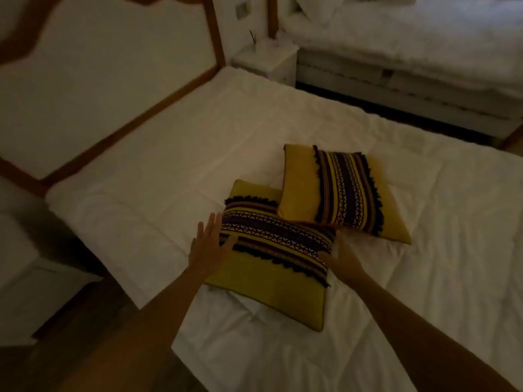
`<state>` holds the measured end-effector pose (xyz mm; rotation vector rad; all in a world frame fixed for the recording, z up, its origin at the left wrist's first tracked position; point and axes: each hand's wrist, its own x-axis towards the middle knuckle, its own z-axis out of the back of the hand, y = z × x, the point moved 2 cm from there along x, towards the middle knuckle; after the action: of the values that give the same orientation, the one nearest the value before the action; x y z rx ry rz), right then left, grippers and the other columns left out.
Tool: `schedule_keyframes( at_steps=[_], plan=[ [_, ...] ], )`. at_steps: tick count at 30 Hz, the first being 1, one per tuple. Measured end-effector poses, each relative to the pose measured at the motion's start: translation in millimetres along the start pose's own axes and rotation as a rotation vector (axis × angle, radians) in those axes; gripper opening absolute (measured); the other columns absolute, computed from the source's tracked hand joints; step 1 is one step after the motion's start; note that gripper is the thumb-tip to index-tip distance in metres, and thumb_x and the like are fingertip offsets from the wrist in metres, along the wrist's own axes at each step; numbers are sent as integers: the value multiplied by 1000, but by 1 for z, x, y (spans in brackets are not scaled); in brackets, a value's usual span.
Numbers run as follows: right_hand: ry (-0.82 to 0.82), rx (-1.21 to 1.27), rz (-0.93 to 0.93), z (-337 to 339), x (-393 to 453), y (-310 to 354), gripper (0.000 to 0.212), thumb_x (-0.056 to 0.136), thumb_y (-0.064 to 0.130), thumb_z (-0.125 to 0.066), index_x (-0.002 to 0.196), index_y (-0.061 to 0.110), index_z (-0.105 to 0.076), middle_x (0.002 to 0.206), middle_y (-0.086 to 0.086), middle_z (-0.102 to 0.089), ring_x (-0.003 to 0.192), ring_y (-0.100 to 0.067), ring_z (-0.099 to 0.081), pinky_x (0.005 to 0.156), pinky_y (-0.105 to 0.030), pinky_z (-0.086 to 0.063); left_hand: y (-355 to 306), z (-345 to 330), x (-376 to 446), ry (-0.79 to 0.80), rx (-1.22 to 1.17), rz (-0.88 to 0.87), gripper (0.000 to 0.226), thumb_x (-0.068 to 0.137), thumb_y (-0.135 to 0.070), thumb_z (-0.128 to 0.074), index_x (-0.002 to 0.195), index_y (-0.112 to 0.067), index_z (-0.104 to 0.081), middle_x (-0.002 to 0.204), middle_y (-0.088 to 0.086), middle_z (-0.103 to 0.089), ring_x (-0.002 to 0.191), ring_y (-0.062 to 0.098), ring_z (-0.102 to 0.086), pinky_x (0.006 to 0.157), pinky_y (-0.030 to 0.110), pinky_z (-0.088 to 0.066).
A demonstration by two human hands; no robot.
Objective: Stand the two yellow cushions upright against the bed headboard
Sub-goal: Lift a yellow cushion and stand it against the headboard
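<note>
reaching with your left hand [208,244] and right hand [341,257], both open at the near cushion [271,258]; both cushions lie flat on the bed [169,171], the far cushion [336,193] overlapping it, headboard [93,80] still bare.

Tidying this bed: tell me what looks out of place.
Both cushions lie flat mid-bed, away from the headboard. The far cushion overlaps a corner of the near cushion, and their stripes run crosswise. Nothing looks damaged.

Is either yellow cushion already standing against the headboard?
No, both the near cushion and far cushion lie flat mid-bed, apart from the headboard.
</note>
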<state>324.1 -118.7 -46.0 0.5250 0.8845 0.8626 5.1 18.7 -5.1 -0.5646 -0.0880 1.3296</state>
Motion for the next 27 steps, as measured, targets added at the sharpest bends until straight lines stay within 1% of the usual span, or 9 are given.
schedule_keyframes(
  at_steps=[2, 4, 11, 13, 17, 21, 23, 25, 27],
  plan=[
    [-50, 162, -54, -12, 18, -3, 85, 99, 32, -68, 165, 13, -18, 167, -14, -32, 151, -33, -34, 111, -30, -32, 13, -6, 31, 60, -79, 61, 84, 94, -66, -40, 159, -32, 0, 169, -6, 3, 154, 28, 5, 121, 57, -13],
    [-74, 244, -146, -26, 33, -5, 78, 99, 30, -68, 163, 15, -26, 160, -15, -42, 144, -32, -42, 99, -27, -33, 31, -14, 64, 127, -100, 111, 85, 93, -65, -43, 159, -31, -1, 169, -4, 3, 154, 29, 5, 121, 57, -12],
    [-53, 398, -394, -71, 101, -43, 58, 97, 35, -69, 146, 7, -53, 135, -13, -64, 126, -35, -61, 103, -46, -52, 93, -66, 152, 286, -149, 193, 97, 89, -65, -53, 159, -25, 0, 169, 1, 3, 154, 31, 6, 123, 54, -6],
    [-48, 426, -439, -80, 112, -55, 59, 95, 38, -70, 144, 7, -57, 133, -16, -67, 123, -37, -64, 104, -51, -54, 105, -83, 164, 345, -236, 229, 97, 88, -65, -55, 159, -26, -2, 168, 1, -4, 154, 30, -2, 123, 52, -8],
    [-133, 451, -570, -96, 127, -78, 83, 84, 56, -77, 151, 14, -49, 142, -14, -60, 124, -35, -60, 99, -46, -54, 122, -113, 177, 423, -580, 291, 95, 86, -61, -60, 159, -24, -12, 163, 4, -28, 144, 25, -35, 118, 40, -30],
    [-187, 527, -626, -111, 132, -79, 144, 43, 83, -84, 161, 26, -26, 146, -9, -49, 136, -39, -50, 110, -55, -48, 127, -120, 183, 359, -719, 244, 97, 78, -64, -68, 156, -27, -23, 155, 2, -41, 139, 22, -44, 113, 40, -40],
    [-234, 572, -655, -119, 130, -79, 155, 34, 82, -85, 162, 20, -23, 148, -14, -50, 136, -42, -51, 107, -54, -50, 132, -121, 185, 361, -719, 320, 125, 62, -78, -70, 159, -26, -9, 161, 6, -31, 145, 25, -34, 116, 42, -36],
    [-251, 591, -688, -121, 127, -77, 164, 21, 85, -85, 159, 12, -34, 148, -19, -54, 130, -42, -56, 104, -51, -52, 136, -119, 188, 404, -673, 441, 150, 43, -88, -67, 159, -21, 2, 163, 9, -26, 146, 28, -33, 117, 44, -32],
    [-226, 597, -710, -117, 123, -67, 169, 10, 87, -83, 154, 9, -42, 141, -19, -60, 122, -41, -61, 100, -50, -55, 139, -114, 192, 431, -667, 509, 161, 28, -93, -68, 158, -14, -15, 157, 12, -38, 137, 30, -45, 113, 40, -39]
  ],
)
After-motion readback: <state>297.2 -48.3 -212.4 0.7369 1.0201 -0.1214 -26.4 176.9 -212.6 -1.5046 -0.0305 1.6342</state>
